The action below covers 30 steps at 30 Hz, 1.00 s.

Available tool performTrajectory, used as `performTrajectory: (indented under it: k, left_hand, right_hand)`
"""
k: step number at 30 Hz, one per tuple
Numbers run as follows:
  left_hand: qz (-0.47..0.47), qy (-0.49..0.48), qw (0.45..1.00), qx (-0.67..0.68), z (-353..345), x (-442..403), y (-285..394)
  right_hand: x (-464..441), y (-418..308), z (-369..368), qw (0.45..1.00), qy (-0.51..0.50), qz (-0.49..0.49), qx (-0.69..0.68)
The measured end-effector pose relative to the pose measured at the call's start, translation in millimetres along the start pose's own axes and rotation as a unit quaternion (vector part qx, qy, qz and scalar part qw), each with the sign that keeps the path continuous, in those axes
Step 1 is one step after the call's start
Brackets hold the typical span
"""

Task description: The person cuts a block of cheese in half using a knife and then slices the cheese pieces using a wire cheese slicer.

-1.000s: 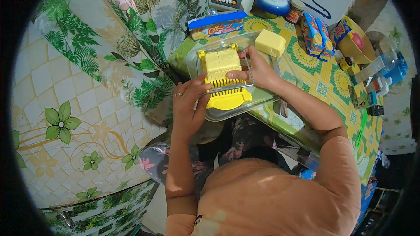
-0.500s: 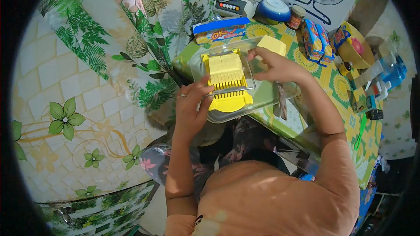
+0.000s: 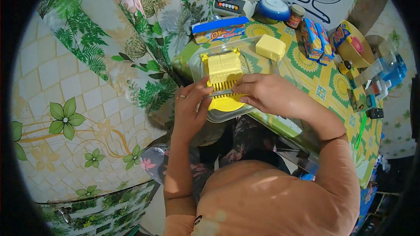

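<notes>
The yellow slicer (image 3: 225, 104) lies in the clear tray (image 3: 226, 117) at the near edge of the patterned table (image 3: 321, 78), a pale yellow block (image 3: 224, 64) resting on its upper part, with the slots showing below. The left hand (image 3: 191, 105) is at the slicer's left side, its fingers and thumb drawn together on the end of the metal bar that crosses the slots. The right hand (image 3: 267, 92) reaches in from the other side — fingertips and thumb nearly together at the bar's right part — though whether they pinch it I cannot tell. A second yellow block (image 3: 270, 47) sits by the tray's far right corner. Beyond the tray stands a blue-topped box (image 3: 220, 30); farther right are a lidded jar (image 3: 296, 16), two blue packets (image 3: 317, 41) and a yellow bowl (image 3: 362, 57).
</notes>
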State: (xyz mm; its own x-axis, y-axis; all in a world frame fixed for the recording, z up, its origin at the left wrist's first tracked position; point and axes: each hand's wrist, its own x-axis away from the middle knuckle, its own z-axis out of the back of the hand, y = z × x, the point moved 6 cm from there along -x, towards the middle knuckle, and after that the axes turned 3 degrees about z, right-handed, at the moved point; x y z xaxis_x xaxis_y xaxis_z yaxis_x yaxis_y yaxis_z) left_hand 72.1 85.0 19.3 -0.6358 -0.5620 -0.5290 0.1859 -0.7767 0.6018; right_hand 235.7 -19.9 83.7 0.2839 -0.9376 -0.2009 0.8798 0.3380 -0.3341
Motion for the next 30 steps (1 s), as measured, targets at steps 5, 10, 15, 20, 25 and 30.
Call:
performTrajectory:
  k: [5, 10, 15, 20, 25, 30]
  left_hand:
    - [0.002, -0.014, 0.999, -0.035, -1.0, 3.7, -0.3]
    - [-0.003, -0.025, 0.998, -0.055, -0.9, 3.8, 1.5]
    - [-0.011, -0.032, 0.997, -0.067, 0.0, 3.2, 2.5]
    - [-0.014, -0.033, 0.996, -0.077, -1.5, 6.8, 0.1]
    - [-0.012, -0.036, 0.996, -0.081, -1.7, 8.3, -1.0]
    - [-0.008, -0.037, 0.996, -0.076, -2.5, 10.8, -1.1]
  right_hand:
    - [-0.6, 1.8, -4.0, 1.000, -0.007, 0.007, 0.005]
    - [-2.6, 2.9, -6.2, 1.000, -0.019, -0.002, 0.012]
    - [-3.4, 4.6, -7.7, 0.999, -0.033, -0.008, 0.019]
    - [-3.2, 5.5, -12.0, 0.998, -0.047, -0.006, 0.034]
    - [-2.6, 4.5, -13.8, 0.998, -0.050, 0.002, 0.044]
    - [-2.4, 3.0, -14.5, 0.998, -0.051, 0.005, 0.048]
